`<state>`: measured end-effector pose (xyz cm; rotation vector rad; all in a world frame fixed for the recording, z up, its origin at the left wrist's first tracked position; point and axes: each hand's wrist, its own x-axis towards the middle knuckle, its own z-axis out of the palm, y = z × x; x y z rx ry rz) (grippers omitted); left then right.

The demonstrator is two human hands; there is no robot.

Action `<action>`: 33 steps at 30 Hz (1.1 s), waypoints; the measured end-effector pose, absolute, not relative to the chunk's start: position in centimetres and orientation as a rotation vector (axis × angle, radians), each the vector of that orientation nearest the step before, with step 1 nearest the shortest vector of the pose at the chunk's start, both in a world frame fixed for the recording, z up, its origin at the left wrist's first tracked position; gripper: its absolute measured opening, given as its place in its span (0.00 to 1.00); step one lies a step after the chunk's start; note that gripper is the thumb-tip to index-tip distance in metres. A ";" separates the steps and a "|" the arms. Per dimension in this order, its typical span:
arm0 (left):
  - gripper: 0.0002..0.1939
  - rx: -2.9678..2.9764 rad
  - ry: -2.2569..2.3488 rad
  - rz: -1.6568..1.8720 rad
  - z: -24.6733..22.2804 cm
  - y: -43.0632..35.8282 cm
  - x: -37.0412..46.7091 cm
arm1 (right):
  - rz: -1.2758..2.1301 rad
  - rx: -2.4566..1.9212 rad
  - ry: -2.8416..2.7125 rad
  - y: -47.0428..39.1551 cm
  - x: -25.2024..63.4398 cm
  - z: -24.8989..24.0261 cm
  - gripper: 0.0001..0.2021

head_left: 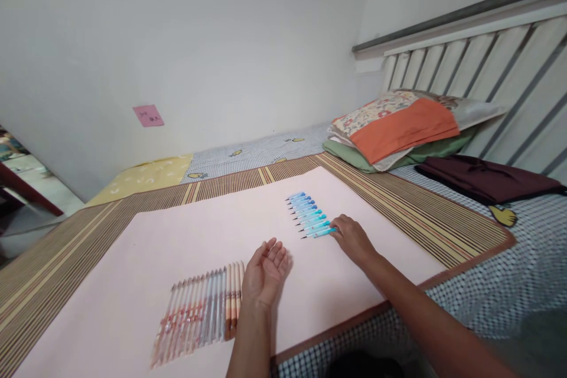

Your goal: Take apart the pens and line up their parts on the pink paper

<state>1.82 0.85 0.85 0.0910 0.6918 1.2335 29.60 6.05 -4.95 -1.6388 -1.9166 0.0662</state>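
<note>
My right hand (352, 237) pinches the blunt end of a light-blue pen (325, 232), the nearest in a row of blue pens (305, 211). They lie side by side on a pale pink sheet (186, 239), dark tips pointing left, shading from deeper blue at the far end to turquoise near me. My left hand (266, 269) is held palm up with loosely curled fingers and nothing in it. Just left of that wrist lies a row of several pens (199, 310) with clear, greyish and peach-brown barrels; my forearm may hide its right edge.
Beneath the sheet is a striped mat (95, 236) on a bed with a checked cover (522, 266). Stacked pillows (407, 130) and a folded maroon cloth (487, 179) lie at the right, beside a white slatted headboard (465, 65). A pink note (149, 116) hangs on the wall.
</note>
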 end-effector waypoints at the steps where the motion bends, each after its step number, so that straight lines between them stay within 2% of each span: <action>1: 0.08 0.090 0.691 1.232 0.9 0.8 1.9 | 0.071 -1.639 -1.912 6.0 29.6 -5.0 0.04; 27: 0.07 0.091 0.683 1.233 0.7 0.9 1.8 | 0.017 -1.534 -1.910 4.5 27.7 -4.2 0.05; 33: 0.05 0.098 0.688 1.246 0.8 0.8 1.6 | 0.266 -1.390 -1.778 0.7 25.3 -2.7 0.06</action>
